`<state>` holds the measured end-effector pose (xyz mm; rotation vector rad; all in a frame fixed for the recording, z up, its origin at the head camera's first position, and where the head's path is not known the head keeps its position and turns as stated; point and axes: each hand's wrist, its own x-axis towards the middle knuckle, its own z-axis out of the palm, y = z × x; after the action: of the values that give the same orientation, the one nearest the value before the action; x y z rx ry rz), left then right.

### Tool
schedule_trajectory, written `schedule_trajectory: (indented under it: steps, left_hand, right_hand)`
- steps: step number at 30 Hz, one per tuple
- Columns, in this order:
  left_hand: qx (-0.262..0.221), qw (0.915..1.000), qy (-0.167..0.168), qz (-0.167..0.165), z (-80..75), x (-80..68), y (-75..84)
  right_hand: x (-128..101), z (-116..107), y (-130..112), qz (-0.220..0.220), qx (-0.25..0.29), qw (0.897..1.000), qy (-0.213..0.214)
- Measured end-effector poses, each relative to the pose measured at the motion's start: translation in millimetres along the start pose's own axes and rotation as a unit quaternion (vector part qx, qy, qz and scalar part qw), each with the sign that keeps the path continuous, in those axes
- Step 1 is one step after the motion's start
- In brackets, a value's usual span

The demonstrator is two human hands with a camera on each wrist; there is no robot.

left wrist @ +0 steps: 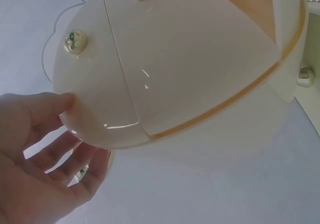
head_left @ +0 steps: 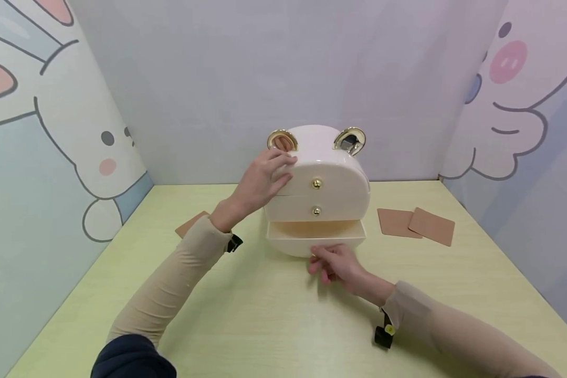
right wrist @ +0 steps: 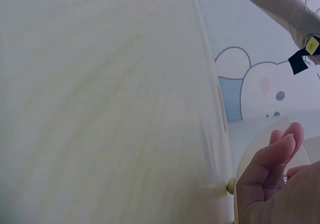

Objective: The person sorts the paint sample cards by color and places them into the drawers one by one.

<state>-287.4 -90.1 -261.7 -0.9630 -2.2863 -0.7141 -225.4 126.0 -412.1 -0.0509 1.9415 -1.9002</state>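
A glossy white drawer box [head_left: 326, 170] with two gold ears [head_left: 350, 140] stands upright on the table. Gold knobs sit on its upper two fronts, which are closed. Its bottom drawer [head_left: 283, 245] is pulled out, and its visible inside is bare. My left hand [head_left: 264, 178] holds the box at its upper left edge; the left wrist view puts the thumb [left wrist: 65, 102] on the front and the fingers round the side. At the bottom drawer's front, my right hand [head_left: 337, 265] pinches the knob [right wrist: 285, 179], mostly hidden by the fingers.
Two overlapping brown cards [head_left: 399, 223] lie to the right of the box. Another brown card [head_left: 189, 224] is at the left, partly covered by my left sleeve. Behind the table rises a plain wall [head_left: 208, 94], with cartoon-printed panels on both sides.
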Motion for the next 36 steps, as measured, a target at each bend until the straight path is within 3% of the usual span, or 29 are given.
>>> schedule_trajectory:
  steps: [27,36]
  left_hand:
    - [0.001,0.9999,-0.014,0.008,0.9,-0.9,0.6]
    - [-0.003,0.9998,-0.012,0.014,0.0,2.3,2.7]
  right_hand:
    - [-60.1,11.1,14.8,0.015,-0.007,0.999,-0.050]
    - [-70.3,11.5,16.0,0.012,-0.018,0.998,-0.060]
